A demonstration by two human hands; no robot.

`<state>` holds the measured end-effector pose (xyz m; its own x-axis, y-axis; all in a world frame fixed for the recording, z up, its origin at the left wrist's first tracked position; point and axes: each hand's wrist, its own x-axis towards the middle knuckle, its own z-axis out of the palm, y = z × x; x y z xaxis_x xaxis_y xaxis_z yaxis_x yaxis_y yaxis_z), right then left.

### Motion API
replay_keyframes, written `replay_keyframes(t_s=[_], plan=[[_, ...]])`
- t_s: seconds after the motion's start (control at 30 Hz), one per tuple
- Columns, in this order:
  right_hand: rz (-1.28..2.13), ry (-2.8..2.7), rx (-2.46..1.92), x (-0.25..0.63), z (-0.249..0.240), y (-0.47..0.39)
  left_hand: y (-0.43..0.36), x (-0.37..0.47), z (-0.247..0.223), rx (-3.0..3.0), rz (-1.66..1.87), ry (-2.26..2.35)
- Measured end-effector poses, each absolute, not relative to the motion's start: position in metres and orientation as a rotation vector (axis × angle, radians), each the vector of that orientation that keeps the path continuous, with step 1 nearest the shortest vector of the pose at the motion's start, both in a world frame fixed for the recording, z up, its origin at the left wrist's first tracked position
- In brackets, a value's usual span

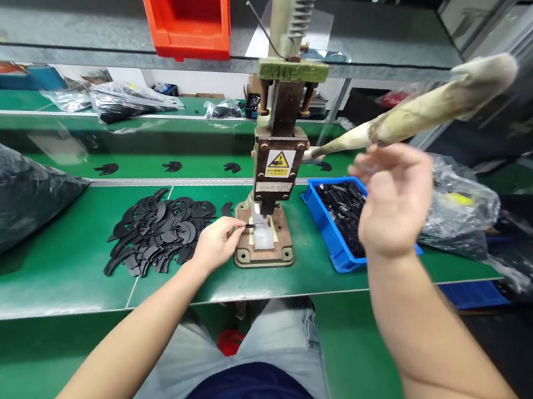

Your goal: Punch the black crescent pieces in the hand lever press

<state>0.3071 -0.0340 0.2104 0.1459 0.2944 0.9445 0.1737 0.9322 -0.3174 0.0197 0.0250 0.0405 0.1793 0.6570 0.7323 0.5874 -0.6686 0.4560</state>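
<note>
My left hand (222, 239) is closed in a pinch on a small black plastic part (249, 226), held at the fixture plate under the head of a hand press (275, 169). My right hand (390, 190) is raised at the right, just under the press's wrapped lever (398, 118). Its fingers are loosely bent, somewhat blurred, and do not wrap round the lever. A blue bin (321, 218) of small black parts stands behind the right wrist. Left of the press lies a heap of flat, curved black pieces (162, 229).
A metal shelf (93, 42) with a red-orange bin (192, 46) crosses above the bench. Several black pieces lie in a row on the green strip behind. Large plastic bags (4, 188) stand at the left, with another bag (463, 200) at the right. The bench's front edge is close to my legs.
</note>
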Motion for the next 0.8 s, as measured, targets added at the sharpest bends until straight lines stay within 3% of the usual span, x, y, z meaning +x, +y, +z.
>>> replay_keyframes(t_s=[0.13,0.23,0.63,0.8], plan=[[0.2,-1.632,-0.179,0.3,0.289,-0.042,0.05,0.031,0.049,2.581,1.317,1.298],[0.19,-1.697,-0.177,0.289,0.297,-0.048,0.055,0.037,0.054,2.749,1.156,1.292],[-0.115,-1.632,-0.321,0.294,0.143,-0.069,0.055,0.035,0.068,2.831,0.995,1.115],[-0.141,-1.599,-0.29,0.294,0.13,-0.061,0.085,-0.007,0.092,2.685,0.925,1.641]])
